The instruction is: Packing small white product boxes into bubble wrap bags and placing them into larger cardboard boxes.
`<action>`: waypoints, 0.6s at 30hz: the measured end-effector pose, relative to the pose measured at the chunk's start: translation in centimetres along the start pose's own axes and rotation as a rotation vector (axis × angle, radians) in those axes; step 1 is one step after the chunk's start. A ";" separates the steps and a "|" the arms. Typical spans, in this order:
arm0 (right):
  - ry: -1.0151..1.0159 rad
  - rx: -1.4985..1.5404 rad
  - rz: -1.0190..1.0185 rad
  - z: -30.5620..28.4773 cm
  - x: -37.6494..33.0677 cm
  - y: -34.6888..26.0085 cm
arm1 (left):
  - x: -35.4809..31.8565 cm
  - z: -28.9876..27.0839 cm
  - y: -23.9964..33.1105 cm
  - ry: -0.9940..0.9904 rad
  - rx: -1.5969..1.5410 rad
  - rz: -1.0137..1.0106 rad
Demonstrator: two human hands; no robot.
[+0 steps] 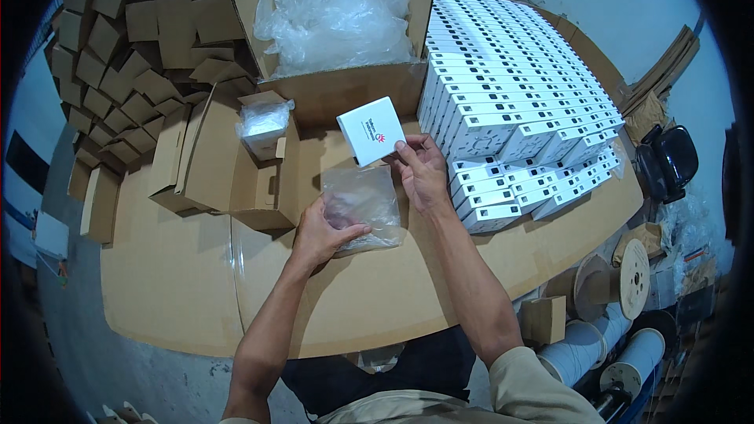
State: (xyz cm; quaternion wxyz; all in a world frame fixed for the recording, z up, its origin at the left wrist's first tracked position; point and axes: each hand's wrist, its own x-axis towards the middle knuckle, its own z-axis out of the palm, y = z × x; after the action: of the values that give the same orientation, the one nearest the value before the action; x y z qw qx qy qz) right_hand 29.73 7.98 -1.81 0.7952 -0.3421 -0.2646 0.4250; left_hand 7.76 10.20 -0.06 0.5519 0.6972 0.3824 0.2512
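Observation:
Between the thumb and fingers of my right hand [422, 173] is a flat white square box [371, 130] with small dark and red print, tilted above the table. My left hand [320, 233] grips a clear plastic bag [363, 202] by its lower left part, thumb on top. The bag lies just below the white box, apart from it. To the left of my hands stands an open cardboard carton [267, 202] with a plastic-wrapped white item [265, 124] in its top.
White boxes [503, 102] are stacked in rows on the right. A large carton [345, 82] of clear plastic bags [338, 20] stands at the back. Many small open cardboard boxes [126, 71] are piled at the far left. Cable spools [633, 279] stand beyond the cardboard-covered table [181, 283].

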 end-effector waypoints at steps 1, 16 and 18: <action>0.000 0.000 -0.001 -0.2 0.0 0.1 | 0.0 0.1 -0.1 0.005 -0.018 0.008; -0.019 -0.059 0.073 -0.9 -0.1 0.0 | 0.3 0.0 -0.8 0.024 -0.029 0.023; -0.025 -0.099 0.031 -0.8 0.0 0.1 | 0.3 0.1 -0.9 0.024 -0.034 0.021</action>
State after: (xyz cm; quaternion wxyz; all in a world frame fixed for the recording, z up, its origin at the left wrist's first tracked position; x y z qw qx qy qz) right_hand 30.21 7.77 -2.37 0.7671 -0.3797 -0.2899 0.4281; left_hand 7.77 10.48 -0.97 0.5562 0.6886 0.3773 0.2720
